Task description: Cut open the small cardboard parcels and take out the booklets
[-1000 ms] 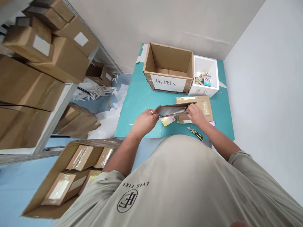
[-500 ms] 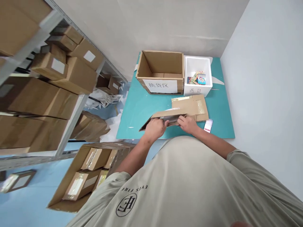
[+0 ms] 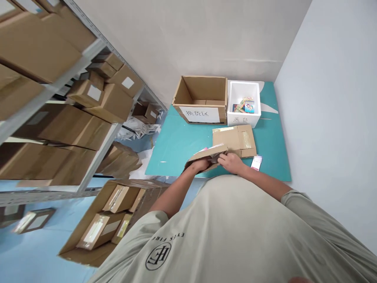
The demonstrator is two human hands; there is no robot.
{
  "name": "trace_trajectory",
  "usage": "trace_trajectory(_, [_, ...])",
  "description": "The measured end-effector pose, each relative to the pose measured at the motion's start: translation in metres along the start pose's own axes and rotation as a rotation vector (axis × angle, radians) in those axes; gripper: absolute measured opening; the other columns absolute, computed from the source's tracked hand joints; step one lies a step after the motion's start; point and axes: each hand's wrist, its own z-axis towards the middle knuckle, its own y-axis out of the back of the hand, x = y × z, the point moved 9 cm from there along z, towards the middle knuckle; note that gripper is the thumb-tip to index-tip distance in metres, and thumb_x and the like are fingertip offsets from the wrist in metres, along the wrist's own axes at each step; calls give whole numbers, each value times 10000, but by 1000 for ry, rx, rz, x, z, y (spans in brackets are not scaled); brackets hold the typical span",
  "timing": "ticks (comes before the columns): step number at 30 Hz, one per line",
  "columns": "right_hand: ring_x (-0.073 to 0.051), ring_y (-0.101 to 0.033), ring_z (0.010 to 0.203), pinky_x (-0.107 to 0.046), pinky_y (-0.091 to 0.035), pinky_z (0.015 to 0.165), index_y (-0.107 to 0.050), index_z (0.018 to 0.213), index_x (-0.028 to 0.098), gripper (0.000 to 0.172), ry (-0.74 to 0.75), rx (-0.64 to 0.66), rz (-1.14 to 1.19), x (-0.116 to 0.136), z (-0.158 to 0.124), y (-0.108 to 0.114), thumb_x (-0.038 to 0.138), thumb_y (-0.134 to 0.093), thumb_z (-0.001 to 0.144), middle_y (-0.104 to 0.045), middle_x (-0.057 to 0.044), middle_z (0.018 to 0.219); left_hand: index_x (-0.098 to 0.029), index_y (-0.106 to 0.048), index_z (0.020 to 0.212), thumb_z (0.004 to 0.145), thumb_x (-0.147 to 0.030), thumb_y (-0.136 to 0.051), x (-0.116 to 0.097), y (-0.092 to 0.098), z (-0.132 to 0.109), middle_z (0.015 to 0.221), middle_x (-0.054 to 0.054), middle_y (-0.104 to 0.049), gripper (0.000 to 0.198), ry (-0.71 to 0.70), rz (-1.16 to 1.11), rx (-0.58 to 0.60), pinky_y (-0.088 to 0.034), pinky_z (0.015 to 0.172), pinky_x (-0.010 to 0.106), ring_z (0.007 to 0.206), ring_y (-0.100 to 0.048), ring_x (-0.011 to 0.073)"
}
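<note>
Drawn closer together, left hand [image 3: 200,165] and right hand [image 3: 231,163] grip the cardboard mailer [image 3: 206,155], its long axis slanting down toward the left hand.

A: What's up by the wall?
B: Open cardboard box [image 3: 200,88] with a white label [image 3: 199,114], and right beside it a white foam box [image 3: 244,123] holding colourful packs [image 3: 246,105].
A: And the left side?
B: Metal shelving [image 3: 100,157] loaded with cartons [image 3: 113,103], lol.

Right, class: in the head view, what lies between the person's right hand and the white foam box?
A flattened, taped cardboard carton lies there on the teal mat, between the right hand and the white foam box, as the head view shows.
</note>
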Motion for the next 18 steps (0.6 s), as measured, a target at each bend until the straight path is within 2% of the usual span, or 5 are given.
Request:
trace_trajectory(4, [-239,-594,810,-377,-328,687,-809,1154,213,236,-84,20,1,-14,-3,-1,174,-577,1146,-801,-125,1181,-247,-848,1099,1073,-408,-614,-13,13,-13,1214,134,-882,285,29,-3,-28,-621,1082,449,1074,-802,317])
trace_trajectory(10, [-289,-673,941,-372,-408,762,-823,1190,211,218,-168,41,16,-36,-1,-6,217,-607,1158,-819,-152,1193,-242,-680,796,1092,-347,-570,-52,57,-38,836,78,-749,333,-95,-166,-17,-534,801,351,780,-672,240])
trace_trajectory(13, [-309,-694,992,-367,-445,788,-822,1199,204,201,-256,89,38,-50,0,-18,208,-626,1153,-822,-165,1192,-228,-663,820,1105,-440,-567,-72,81,-45,811,34,-704,368,-241,-404,8,-504,764,309,778,-620,199])
trace_trajectory(16, [-323,-698,1023,-373,-471,811,-808,1184,208,179,-341,79,42,-62,-4,-26,227,-632,1157,-814,-161,1178,-203,-744,954,1080,-621,-658,-56,108,-46,894,31,-755,445,-247,-671,-53,-515,734,275,812,-659,187])
trace_trajectory(18, [-330,-694,1017,-382,-474,814,-787,1114,224,176,-379,41,27,-68,-9,-28,250,-622,1167,-798,-150,1137,-186,-784,1038,1003,-708,-766,-15,130,-43,925,44,-789,524,-158,-836,-191,-530,704,267,809,-691,193])
